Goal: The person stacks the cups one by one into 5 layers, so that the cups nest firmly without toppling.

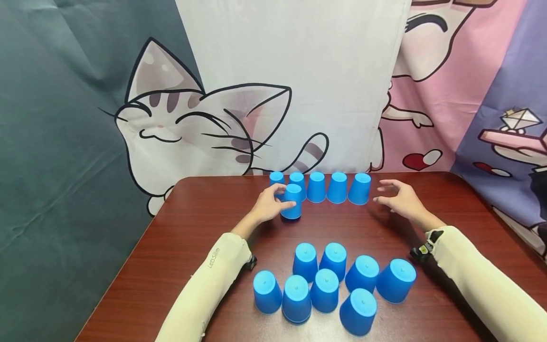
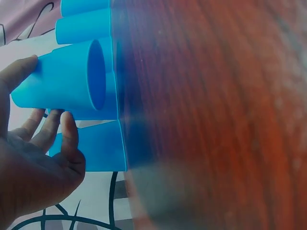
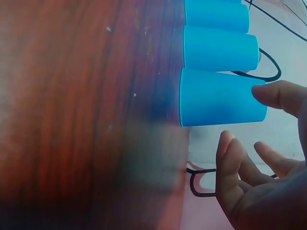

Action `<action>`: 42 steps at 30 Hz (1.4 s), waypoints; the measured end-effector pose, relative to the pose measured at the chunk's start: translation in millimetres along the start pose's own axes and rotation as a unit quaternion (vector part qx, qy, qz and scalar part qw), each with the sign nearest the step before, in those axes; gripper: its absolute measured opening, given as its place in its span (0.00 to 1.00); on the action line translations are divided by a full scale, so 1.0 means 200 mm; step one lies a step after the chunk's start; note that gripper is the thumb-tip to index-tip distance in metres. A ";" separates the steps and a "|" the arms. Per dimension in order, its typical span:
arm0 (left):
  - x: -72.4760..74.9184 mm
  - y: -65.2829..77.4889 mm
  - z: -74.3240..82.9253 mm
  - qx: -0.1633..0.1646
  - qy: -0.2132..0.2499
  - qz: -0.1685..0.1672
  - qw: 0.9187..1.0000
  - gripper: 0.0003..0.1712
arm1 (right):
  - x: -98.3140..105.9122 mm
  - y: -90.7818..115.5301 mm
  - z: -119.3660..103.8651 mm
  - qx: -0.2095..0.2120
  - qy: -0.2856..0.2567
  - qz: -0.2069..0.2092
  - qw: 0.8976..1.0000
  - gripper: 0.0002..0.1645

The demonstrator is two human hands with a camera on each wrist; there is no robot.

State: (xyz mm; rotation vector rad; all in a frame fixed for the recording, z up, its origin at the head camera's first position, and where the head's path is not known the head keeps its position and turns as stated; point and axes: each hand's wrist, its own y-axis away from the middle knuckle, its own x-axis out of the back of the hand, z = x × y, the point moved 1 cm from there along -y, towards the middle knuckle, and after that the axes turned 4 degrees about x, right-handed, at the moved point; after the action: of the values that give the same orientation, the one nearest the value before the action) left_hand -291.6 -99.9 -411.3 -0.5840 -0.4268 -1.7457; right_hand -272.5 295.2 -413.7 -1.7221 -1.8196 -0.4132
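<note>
In the head view, my left hand point(image 1: 268, 204) pinches an upside-down blue cup point(image 1: 292, 202) between thumb and fingers. The left wrist view shows this held cup point(image 2: 57, 79) raised off the table, its open rim facing down to the wood. Behind it, several upside-down blue cups stand in a row along the table's far edge. To the right of the row's rightmost cup point(image 1: 359, 189), my right hand point(image 1: 401, 199) is spread with nothing in its grasp. In the right wrist view its thumb point(image 3: 278, 96) overlaps that end cup point(image 3: 223, 98); the head view shows a small gap between them.
Nearer to me on the brown wooden table point(image 1: 192, 285), several more upside-down blue cups, such as this front one point(image 1: 359, 311), stand in a loose cluster between my forearms. A printed cloth point(image 1: 342, 71) with cartoon cats hangs right behind the table's far edge.
</note>
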 end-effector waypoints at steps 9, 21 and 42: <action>0.04 0.00 0.05 -0.016 0.009 0.036 0.999 0.36 | 0.04 0.09 -0.03 0.049 -0.004 -0.060 0.997 0.33; 0.13 -0.02 0.11 -0.049 0.056 0.063 0.995 0.34 | 0.08 0.17 -0.03 0.164 -0.084 -0.260 0.948 0.27; 0.19 -0.07 0.16 -0.027 0.062 0.081 0.994 0.35 | 0.12 0.28 0.02 0.192 -0.123 -0.330 0.916 0.26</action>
State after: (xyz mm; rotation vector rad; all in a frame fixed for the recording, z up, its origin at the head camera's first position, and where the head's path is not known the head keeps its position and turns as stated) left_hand -307.8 -107.2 -362.5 -0.5298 -0.2394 -1.6304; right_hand -218.6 322.5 -412.7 -0.8930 -2.4546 -0.0792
